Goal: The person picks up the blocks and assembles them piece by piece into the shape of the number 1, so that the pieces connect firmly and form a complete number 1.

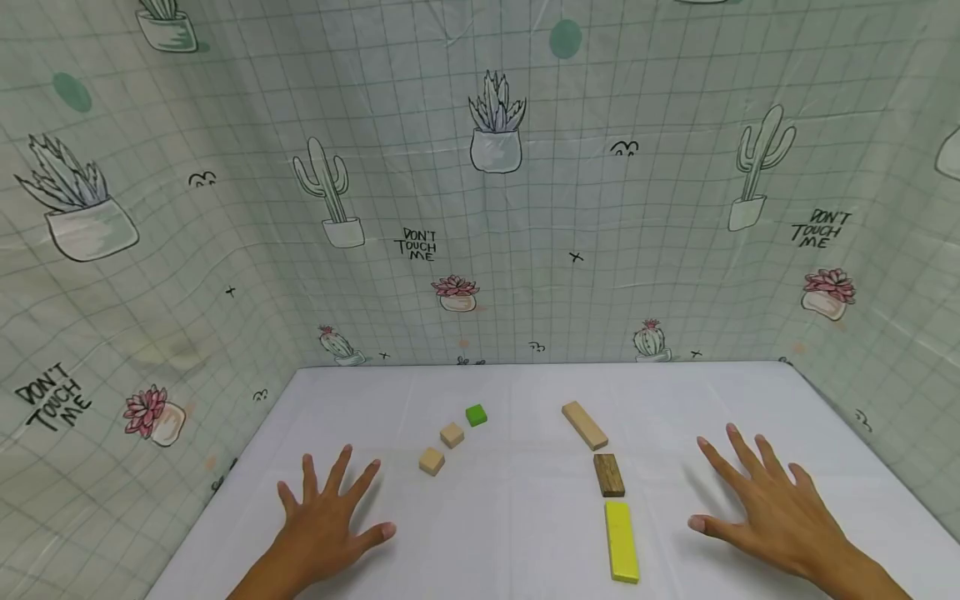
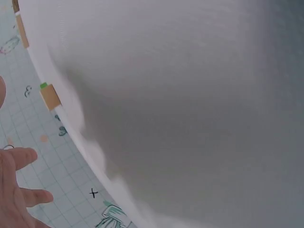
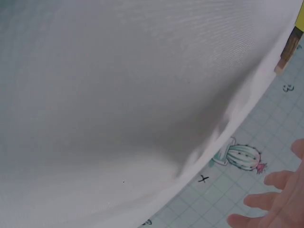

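Note:
With fingers spread, my left hand [image 1: 321, 527] hovers over the left of the white table, holding nothing. Nearest to it, a slanting row of small blocks runs up and away: a plain wooden cube [image 1: 431, 461], a second plain wooden cube [image 1: 452, 434] and a green block [image 1: 476, 415]. My right hand [image 1: 780, 518] is likewise spread and empty over the right side. To its left lie a yellow bar [image 1: 622, 542], a dark brown wooden block [image 1: 609, 475] and a light wooden bar [image 1: 585, 425], one behind another. Both wrist views show fingertips apart from every block.
The white tabletop [image 1: 525, 517] ends at a straight back edge. Behind it and along both sides hangs a gridded cloth [image 1: 525, 217] printed with cacti and lettering. A shadow of each hand falls on the table.

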`<state>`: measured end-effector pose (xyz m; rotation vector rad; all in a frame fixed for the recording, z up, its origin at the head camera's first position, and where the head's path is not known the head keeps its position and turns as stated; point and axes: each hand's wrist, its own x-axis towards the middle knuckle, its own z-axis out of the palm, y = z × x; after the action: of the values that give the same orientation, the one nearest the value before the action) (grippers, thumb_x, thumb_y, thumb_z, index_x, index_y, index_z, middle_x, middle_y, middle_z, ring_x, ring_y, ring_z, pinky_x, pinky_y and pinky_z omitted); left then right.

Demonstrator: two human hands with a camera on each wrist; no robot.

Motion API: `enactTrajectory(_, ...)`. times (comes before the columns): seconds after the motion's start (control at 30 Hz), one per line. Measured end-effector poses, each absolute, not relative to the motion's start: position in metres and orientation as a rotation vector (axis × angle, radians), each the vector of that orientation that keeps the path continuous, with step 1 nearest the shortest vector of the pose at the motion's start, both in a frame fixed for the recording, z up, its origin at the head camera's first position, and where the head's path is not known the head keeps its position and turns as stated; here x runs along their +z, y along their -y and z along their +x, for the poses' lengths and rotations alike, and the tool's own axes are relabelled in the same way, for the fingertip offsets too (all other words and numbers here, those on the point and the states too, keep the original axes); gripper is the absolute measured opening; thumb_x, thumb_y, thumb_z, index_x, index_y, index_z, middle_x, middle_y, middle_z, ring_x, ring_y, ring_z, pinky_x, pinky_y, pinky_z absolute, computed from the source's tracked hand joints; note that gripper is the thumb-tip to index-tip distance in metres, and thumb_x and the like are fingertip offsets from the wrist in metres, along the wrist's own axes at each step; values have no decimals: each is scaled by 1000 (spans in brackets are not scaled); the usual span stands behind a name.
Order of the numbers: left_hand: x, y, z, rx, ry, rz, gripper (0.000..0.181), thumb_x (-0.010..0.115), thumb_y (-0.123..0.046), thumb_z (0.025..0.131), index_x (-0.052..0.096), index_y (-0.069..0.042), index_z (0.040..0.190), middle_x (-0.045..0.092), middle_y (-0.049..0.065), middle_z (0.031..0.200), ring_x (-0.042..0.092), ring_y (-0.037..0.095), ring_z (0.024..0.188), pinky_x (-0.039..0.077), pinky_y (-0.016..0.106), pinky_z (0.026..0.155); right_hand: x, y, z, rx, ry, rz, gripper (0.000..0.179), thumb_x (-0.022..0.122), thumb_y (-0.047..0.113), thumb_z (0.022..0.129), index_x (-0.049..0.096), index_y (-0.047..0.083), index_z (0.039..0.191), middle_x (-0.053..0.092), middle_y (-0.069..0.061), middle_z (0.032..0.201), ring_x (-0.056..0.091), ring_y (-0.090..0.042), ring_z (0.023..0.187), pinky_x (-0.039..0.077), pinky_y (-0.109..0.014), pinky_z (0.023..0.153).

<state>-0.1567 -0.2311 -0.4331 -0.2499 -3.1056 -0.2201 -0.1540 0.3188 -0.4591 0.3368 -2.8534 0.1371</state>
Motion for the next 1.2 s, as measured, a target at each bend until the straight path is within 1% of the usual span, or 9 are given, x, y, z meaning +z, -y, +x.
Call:
enactTrajectory(0.17, -433, 229, -158, -205, 3105, -263, 93, 61, -77, 79, 47, -19, 149, 31, 27, 159, 11, 75, 134, 9, 90, 93, -457, -318, -156, 150, 2857, 338, 101, 68, 73, 78, 27, 30, 159, 35, -23, 157, 36, -54, 134, 28, -74, 95)
enactTrajectory(0.27, -433, 229, -157, -216, 3109, -288, 91, 60, -76, 81, 48, -17, 148, 34, 27, 157, 14, 73, 136, 10, 88, 97, -457, -316, -156, 149, 2863, 340, 99, 68, 73, 78, 29, 29, 158, 41, -23, 154, 40, -52, 133, 32, -73, 95)
enactTrajectory(0.4, -432, 227, -157, -243, 3122, -313, 88, 59, -75, 83, 52, -13, 145, 38, 26, 155, 19, 67, 140, 11, 83, 103, -456, -313, -157, 137, 2848, 364, 97, 68, 72, 78, 34, 25, 157, 47, -23, 149, 46, -50, 128, 40, -68, 91)
enactTrajectory(0.47, -431, 224, -156, -262, 3134, -315, 86, 59, -75, 83, 55, -13, 142, 41, 24, 154, 23, 63, 141, 11, 82, 105, -455, -313, -159, 134, 2840, 380, 95, 68, 72, 79, 39, 22, 154, 49, -23, 148, 49, -49, 125, 42, -66, 89)
enactTrajectory(0.67, -429, 211, -152, -351, 3150, -360, 80, 58, -75, 84, 58, -14, 137, 48, 18, 148, 32, 53, 140, 14, 78, 106, -451, -309, -164, 117, 2876, 379, 90, 65, 74, 80, 50, 15, 146, 53, -22, 143, 55, -47, 120, 43, -65, 89)
enactTrajectory(0.8, -425, 199, -149, -380, 3150, -398, 79, 59, -74, 84, 59, -14, 136, 51, 14, 145, 37, 46, 139, 20, 74, 108, -449, -306, -168, 116, 2888, 378, 90, 64, 76, 80, 52, 14, 144, 56, -21, 140, 55, -46, 119, 44, -65, 90)
enactTrajectory(0.97, -424, 186, -149, -382, 3133, -490, 78, 61, -73, 84, 60, -13, 134, 56, 12, 140, 44, 39, 134, 27, 67, 107, -447, -301, -173, 115, 2878, 407, 87, 66, 73, 80, 55, 13, 141, 59, -19, 135, 58, -44, 116, 47, -61, 86)
enactTrajectory(1.2, -422, 163, -150, -356, 3131, -673, 78, 59, -73, 85, 60, -12, 134, 59, 9, 134, 52, 32, 122, 39, 60, 100, -443, -289, -181, 106, 2910, 400, 87, 65, 76, 78, 58, 13, 138, 62, -18, 131, 60, -42, 112, 48, -61, 85)
